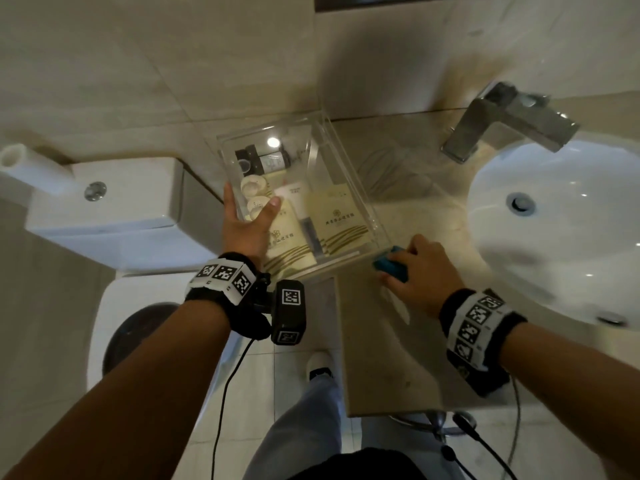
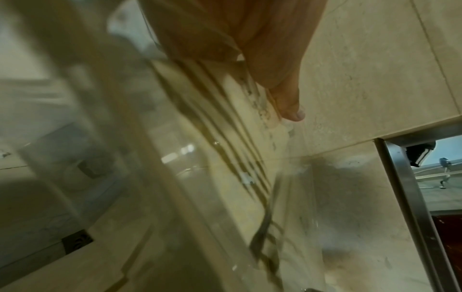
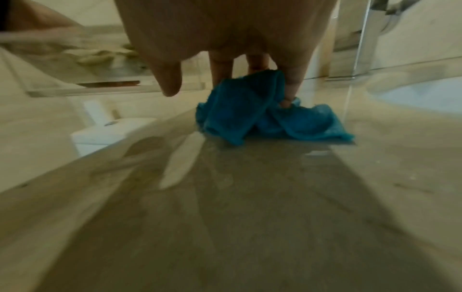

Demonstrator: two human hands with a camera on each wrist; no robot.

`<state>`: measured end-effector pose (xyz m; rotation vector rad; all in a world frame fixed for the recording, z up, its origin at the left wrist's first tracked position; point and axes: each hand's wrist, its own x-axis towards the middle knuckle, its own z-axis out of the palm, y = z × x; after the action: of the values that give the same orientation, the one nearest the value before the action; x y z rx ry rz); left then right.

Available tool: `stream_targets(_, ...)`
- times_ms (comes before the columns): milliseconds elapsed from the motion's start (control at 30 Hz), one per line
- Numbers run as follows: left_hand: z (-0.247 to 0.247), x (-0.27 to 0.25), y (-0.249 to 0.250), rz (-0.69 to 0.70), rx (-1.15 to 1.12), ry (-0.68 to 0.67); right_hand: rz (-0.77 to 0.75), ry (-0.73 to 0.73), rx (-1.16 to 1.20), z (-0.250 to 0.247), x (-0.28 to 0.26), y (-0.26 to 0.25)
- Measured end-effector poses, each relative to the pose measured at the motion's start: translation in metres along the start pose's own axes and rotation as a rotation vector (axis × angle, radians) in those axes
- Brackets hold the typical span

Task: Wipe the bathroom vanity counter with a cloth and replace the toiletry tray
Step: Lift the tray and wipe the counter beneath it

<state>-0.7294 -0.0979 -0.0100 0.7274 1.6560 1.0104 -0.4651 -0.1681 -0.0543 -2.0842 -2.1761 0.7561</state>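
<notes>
Tray [image 1: 343, 161], clear acrylic, toiletry: held by my left hand [image 1: 247, 223] at its left side, thumb over the rim inside, fingers beneath. It was lifted and tilted, partly over the counter's left end and partly over the gap toward the toilet cistern [image 1: 104, 202].

Hard to make out: my fingers under the tray showed only through the plastic. The left wrist view was blurred; only my thumb [image 2: 290, 106] and the streaked pattern of a sachet read clearly. Print on the cream sachets [image 1: 337, 220] was too small to read.

Contents: two cream sachets with olive stripes, small dark-capped bottles [image 1: 263, 161] at the far end, round pale items [image 1: 254, 194] near my thumb, a white tube [image 1: 294, 199] between the sachets.

Cloth [image 1: 391, 265], blue, crumpled: pressed on the counter [image 1: 398, 368] under my right hand [image 1: 422, 275], fingers curled down into its folds [image 3: 250, 110], thumb free. It lay just beside the tray's near right corner.

Edges: counter's left edge ran below the tray; bare beige stone lay toward me. Sink basin [image 1: 554, 237] and faucet [image 1: 512, 119] bounded the right.
</notes>
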Motion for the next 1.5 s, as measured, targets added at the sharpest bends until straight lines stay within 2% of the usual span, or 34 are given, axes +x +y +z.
stream_targets(100, 0.000, 0.000, 0.001, -0.005, -0.054, 0.011, -0.013, 0.026, -0.020, -0.009, 0.020, 0.021)
stream_targets(233, -0.001, 0.001, 0.000, -0.003, -0.088, 0.007, 0.244, 0.217, -0.037, -0.038, 0.067, 0.058)
stream_targets(300, -0.001, 0.001, -0.001, -0.007, -0.085, 0.016, 0.331, 0.234, -0.013, -0.046, 0.080, 0.059)
stream_targets(333, 0.000, 0.001, -0.002, -0.009, -0.082, 0.019, 0.324, 0.213, 0.001, -0.044, 0.081, 0.052)
stream_targets(400, 0.001, 0.000, -0.002, -0.012, -0.086, 0.019, 0.193, 0.143, 0.034, -0.032, 0.072, 0.029)
stream_targets(500, 0.002, -0.001, -0.003, -0.014, -0.095, 0.016, -0.098, -0.024, 0.029, -0.010, 0.045, 0.003)
stream_targets(567, 0.002, -0.001, -0.004, -0.012, -0.103, 0.013, -0.182, -0.069, 0.022, -0.014, 0.041, 0.011)
stream_targets(600, 0.002, -0.001, -0.005, -0.011, -0.105, 0.012, -0.172, -0.039, 0.036, -0.019, 0.046, 0.021)
stream_targets(633, 0.002, -0.001, -0.006, -0.010, -0.101, 0.011, -0.117, 0.030, 0.048, -0.026, 0.053, 0.034)
stream_targets(700, 0.001, 0.000, -0.007, 0.000, -0.087, 0.015, 0.103, 0.189, 0.038, -0.044, 0.070, 0.060)
stream_targets(767, 0.001, 0.000, -0.007, 0.005, -0.087, 0.018, 0.284, 0.220, -0.023, -0.055, 0.079, 0.066)
stream_targets(800, 0.002, -0.001, -0.007, 0.004, -0.093, 0.016, 0.300, 0.192, -0.064, -0.056, 0.080, 0.059)
stream_targets(900, 0.004, -0.003, -0.005, -0.021, -0.113, 0.009, 0.134, 0.088, -0.056, -0.038, 0.067, 0.025)
stream_targets(1000, 0.006, -0.005, -0.002, -0.030, -0.127, 0.017, -0.003, 0.038, 0.007, -0.028, 0.059, 0.025)
stream_targets(1100, 0.007, -0.005, -0.004, -0.016, -0.147, 0.030, 0.063, 0.065, -0.020, -0.046, 0.079, 0.052)
stream_targets(1233, 0.011, -0.003, -0.006, -0.011, -0.158, 0.044, 0.230, 0.203, -0.092, -0.055, 0.101, 0.067)
stream_targets(1367, 0.014, -0.004, -0.004, -0.017, -0.176, 0.048, 0.048, 0.126, 0.058, -0.029, 0.091, 0.038)
stream_targets(1433, 0.015, -0.004, -0.002, -0.010, -0.168, 0.044, -0.074, 0.019, 0.029, -0.023, 0.082, 0.030)
stream_targets(1500, 0.015, -0.004, -0.002, -0.002, -0.171, 0.041, -0.099, -0.006, 0.010, -0.032, 0.086, 0.035)
